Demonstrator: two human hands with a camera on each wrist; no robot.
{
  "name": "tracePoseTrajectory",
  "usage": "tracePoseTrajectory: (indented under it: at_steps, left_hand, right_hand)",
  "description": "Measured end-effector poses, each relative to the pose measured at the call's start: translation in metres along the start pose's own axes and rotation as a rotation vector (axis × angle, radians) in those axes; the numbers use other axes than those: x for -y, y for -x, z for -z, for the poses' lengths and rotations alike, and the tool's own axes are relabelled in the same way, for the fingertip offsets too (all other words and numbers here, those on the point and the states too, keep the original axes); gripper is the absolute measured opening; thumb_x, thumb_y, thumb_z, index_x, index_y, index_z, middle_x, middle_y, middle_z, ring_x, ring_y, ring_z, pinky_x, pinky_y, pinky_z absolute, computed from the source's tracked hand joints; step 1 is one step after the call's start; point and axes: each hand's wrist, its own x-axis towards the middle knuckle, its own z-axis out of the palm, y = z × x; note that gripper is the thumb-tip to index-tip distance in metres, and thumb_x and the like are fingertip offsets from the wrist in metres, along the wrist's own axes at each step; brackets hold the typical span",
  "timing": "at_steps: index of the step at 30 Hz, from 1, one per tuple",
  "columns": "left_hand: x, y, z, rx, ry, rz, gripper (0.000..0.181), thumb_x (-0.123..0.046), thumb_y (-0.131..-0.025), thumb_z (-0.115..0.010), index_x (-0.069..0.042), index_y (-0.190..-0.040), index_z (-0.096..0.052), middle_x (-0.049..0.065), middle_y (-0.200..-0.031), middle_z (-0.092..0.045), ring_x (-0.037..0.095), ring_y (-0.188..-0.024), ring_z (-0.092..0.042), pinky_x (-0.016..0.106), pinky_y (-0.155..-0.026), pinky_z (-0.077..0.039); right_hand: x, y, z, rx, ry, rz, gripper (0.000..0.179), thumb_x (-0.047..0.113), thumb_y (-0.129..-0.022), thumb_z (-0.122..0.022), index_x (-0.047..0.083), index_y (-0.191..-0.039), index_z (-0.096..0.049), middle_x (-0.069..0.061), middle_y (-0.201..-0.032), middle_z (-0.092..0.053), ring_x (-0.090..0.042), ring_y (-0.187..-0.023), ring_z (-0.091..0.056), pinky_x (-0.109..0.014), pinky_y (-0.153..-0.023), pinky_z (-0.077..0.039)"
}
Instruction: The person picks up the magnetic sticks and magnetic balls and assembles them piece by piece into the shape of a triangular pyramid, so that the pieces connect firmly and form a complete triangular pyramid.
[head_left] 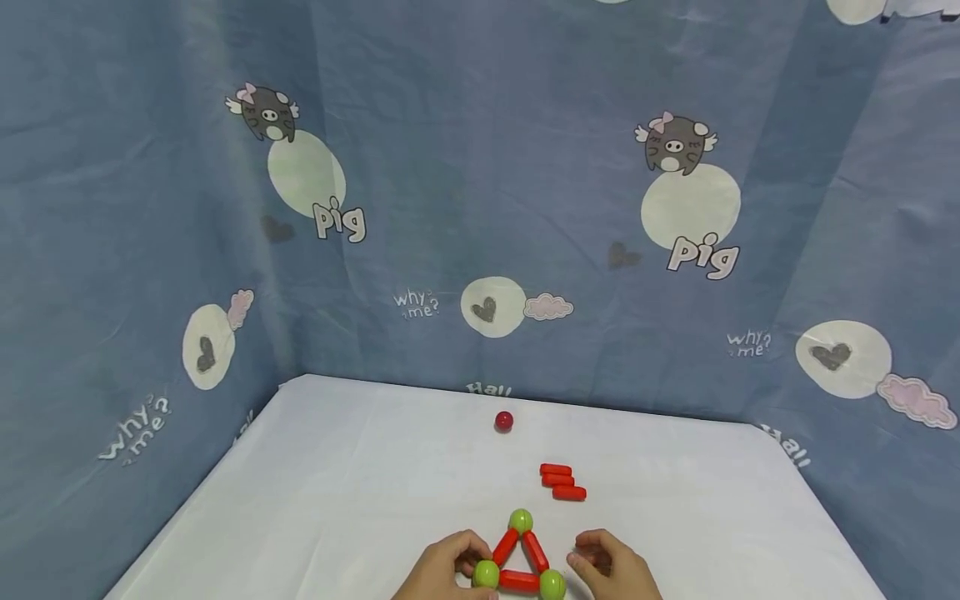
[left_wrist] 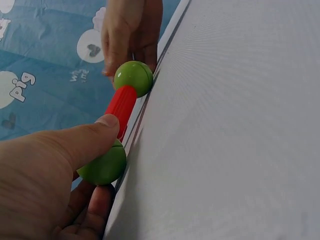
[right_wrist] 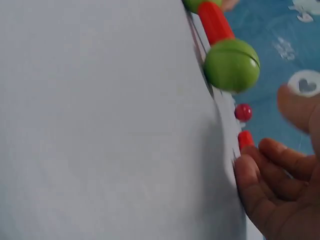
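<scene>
A flat triangle of three red rods (head_left: 519, 581) joined by green balls lies on the white table near its front edge. My left hand (head_left: 447, 570) holds the triangle's left green ball (left_wrist: 103, 165) between thumb and fingers, the thumb tip reaching onto the red rod (left_wrist: 121, 107) in the left wrist view. To the right of the triangle is my right hand (head_left: 613, 570), apart from the right green ball (head_left: 552, 585). Its fingers are loosely bent and hold nothing, with the thumb spread away in the right wrist view. The far green ball (head_left: 521, 522) tops the triangle.
Three loose red rods (head_left: 558, 481) lie together beyond the triangle, slightly right. Farther back on the white table (head_left: 360, 467) sits a small red ball (head_left: 504, 422). A blue curtain (head_left: 480, 167) printed with pigs hangs along the table's back and left side.
</scene>
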Motion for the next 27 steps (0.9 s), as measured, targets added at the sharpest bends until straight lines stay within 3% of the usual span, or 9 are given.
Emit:
tracePoseTrajectory:
  at_steps: [6,13,27]
  left_hand:
    - [-0.002,-0.002,0.001,0.000,-0.018,0.005,0.033,-0.018,-0.077,-0.089,-0.016,-0.102,-0.066,-0.003,-0.096,-0.066,0.008,-0.082,-0.059,0.018,-0.074,-0.051]
    - [-0.003,-0.003,0.002,-0.004,-0.022,0.011,0.034,-0.018,-0.077,-0.090,-0.016,-0.102,-0.067,-0.002,-0.098,-0.067,0.010,-0.083,-0.059,0.020,-0.075,-0.052]
    - [-0.003,-0.001,-0.001,0.004,-0.023,0.029,0.034,-0.019,-0.078,-0.089,-0.015,-0.103,-0.067,-0.003,-0.096,-0.066,0.011,-0.083,-0.059,0.022,-0.077,-0.053]
  right_hand:
    - [-0.007,-0.013,0.013,-0.035,-0.036,-0.050,0.032,0.020,-0.091,-0.077,0.003,-0.116,-0.068,-0.003,-0.104,-0.073,-0.015,-0.092,-0.066,-0.039,-0.084,-0.059]
    - [-0.012,-0.029,0.024,-0.112,-0.039,-0.025,0.030,0.010,-0.091,-0.074,0.001,-0.119,-0.067,-0.009,-0.111,-0.073,-0.019,-0.098,-0.069,-0.039,-0.086,-0.059]
    - [-0.012,-0.049,0.023,-0.179,-0.066,-0.004,0.030,0.007,-0.090,-0.074,0.000,-0.118,-0.068,-0.010,-0.109,-0.073,-0.021,-0.100,-0.069,-0.040,-0.088,-0.059]
